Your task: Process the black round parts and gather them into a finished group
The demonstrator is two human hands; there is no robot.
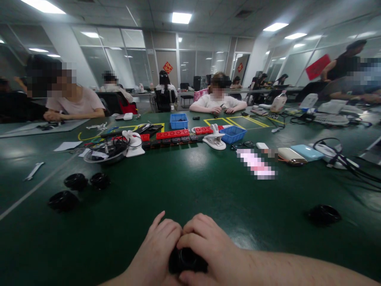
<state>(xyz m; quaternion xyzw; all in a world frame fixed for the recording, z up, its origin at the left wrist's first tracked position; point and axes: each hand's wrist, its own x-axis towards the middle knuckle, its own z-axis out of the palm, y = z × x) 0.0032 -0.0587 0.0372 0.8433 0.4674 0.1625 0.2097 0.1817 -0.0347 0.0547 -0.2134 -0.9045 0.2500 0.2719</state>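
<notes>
Both my hands are together at the near edge of the view, closed round one black, round, hollow part (187,260). My left hand (159,248) grips its left side, with one finger sticking up. My right hand (208,242) curls over its top and right side, the thumb below it. The hands hide much of the part, and I cannot make out its exact kind. Similar black ring-like parts lie on the green table: one alone at the right (324,215), and a group of three at the left, the nearest being a black part (63,200).
Across the table's middle stand red power strips (172,134), a blue bin (233,134), a white clip stand (214,139) and a bowl of black pieces (104,153). A wrench (34,171) lies left; power banks (291,156) and cables lie right. People sit opposite.
</notes>
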